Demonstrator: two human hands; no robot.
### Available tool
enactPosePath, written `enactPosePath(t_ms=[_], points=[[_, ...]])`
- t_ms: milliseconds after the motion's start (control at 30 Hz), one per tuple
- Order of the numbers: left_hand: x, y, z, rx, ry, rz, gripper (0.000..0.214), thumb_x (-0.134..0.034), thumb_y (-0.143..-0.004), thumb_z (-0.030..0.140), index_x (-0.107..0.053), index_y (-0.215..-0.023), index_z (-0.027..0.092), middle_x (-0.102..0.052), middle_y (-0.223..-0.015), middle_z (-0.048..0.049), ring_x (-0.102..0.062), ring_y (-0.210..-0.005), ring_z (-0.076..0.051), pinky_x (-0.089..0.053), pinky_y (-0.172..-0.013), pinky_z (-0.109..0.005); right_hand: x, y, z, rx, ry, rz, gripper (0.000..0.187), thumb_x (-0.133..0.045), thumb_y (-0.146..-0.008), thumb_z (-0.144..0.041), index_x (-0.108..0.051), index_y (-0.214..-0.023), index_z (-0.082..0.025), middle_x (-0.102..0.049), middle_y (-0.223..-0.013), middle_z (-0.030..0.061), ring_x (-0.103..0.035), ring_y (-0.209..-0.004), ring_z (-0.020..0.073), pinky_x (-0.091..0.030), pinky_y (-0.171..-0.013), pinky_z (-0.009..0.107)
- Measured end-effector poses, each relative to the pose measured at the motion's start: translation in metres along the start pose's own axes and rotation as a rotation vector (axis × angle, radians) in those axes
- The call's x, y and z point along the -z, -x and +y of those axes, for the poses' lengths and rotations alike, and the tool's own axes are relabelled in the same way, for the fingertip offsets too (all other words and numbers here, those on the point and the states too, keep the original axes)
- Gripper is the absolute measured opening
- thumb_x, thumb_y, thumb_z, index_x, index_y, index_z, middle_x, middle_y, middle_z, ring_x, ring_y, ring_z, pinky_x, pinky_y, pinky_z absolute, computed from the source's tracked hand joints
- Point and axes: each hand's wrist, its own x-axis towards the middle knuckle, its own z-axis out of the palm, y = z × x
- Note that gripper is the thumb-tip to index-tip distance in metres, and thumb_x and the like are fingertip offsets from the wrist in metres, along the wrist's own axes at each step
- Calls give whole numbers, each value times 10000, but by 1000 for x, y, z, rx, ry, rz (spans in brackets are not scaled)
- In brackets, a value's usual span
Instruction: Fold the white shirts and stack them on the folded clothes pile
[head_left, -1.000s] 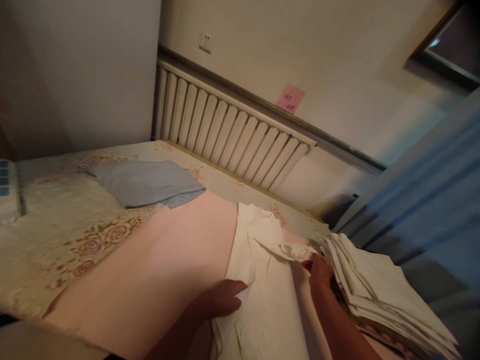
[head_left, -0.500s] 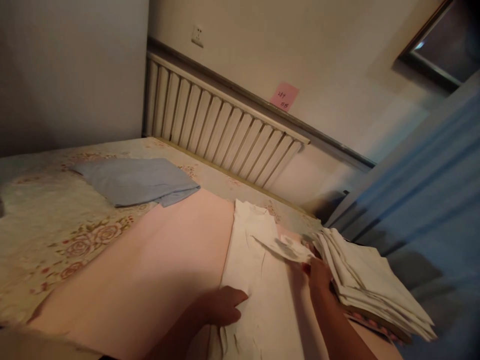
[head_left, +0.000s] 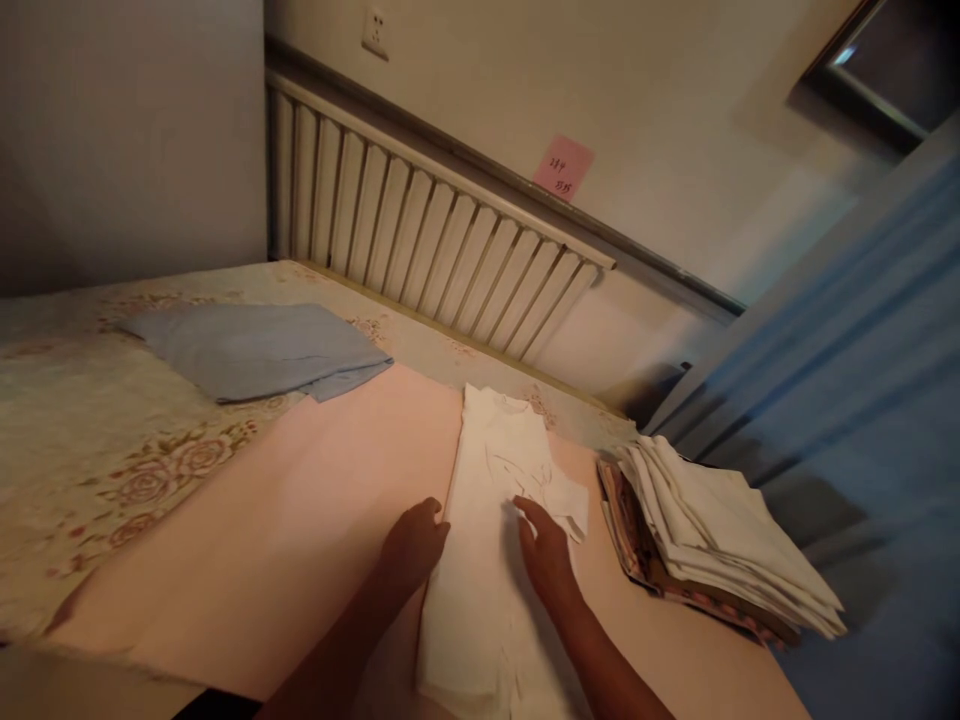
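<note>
A long white cloth [head_left: 487, 560] lies lengthwise on a pink sheet [head_left: 300, 540] spread over the bed. My left hand [head_left: 414, 545] rests at the cloth's left edge, fingers together and flat on the fabric. Over on the cloth's right side my right hand [head_left: 546, 553] lies flat with its fingers stretched out, just below a folded-over flap [head_left: 559, 495]. Neither hand grips anything.
A stack of folded white cloths [head_left: 720, 540] sits on patterned fabric at the right edge of the bed. A folded blue cloth [head_left: 255, 350] lies at the back left on the floral bedspread [head_left: 112, 440]. A radiator [head_left: 420, 230] lines the wall; a blue curtain [head_left: 840, 420] hangs right.
My right hand has let go of the cloth's flap and moved left onto the cloth, laying the flap down. My left hand slid up along the left edge. The camera view shifted right.
</note>
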Motion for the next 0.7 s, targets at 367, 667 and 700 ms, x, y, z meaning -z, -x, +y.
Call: enactPosePath(t_ms=[367, 667, 700], points=[[-13, 2, -4, -95, -79, 4, 336, -423, -879, 243, -574, -1159, 132, -671, -1109, -134, -627, -1009, -220, -435, -859, -313, -62, 60, -55, 502, 273, -429, 677, -559, -829, -187, -343, -1470, -184, -423, -1478, 105, -302, -1411, 281, -280, -1146, 558], [-15, 2, -4, -169, -86, 24, 299, -440, -859, 179, -575, -1123, 142, -659, -1081, -114, -600, -1025, -223, -437, -867, -312, -7, -2, 21, 186, 419, -96, 431, -463, -851, -199, -603, -1254, -134, -591, -1310, 137, -520, -1244, 255, -391, -1084, 442], [-15, 2, -4, -168, -82, 26, 294, -438, -859, 177, -577, -1116, 143, -659, -1075, -112, -601, -1019, -222, -439, -863, -312, 2, -11, 34, 133, 523, -96, 471, -475, -812, -160, -588, -1267, -118, -571, -1331, 148, -495, -1266, 262, -372, -1094, 436]])
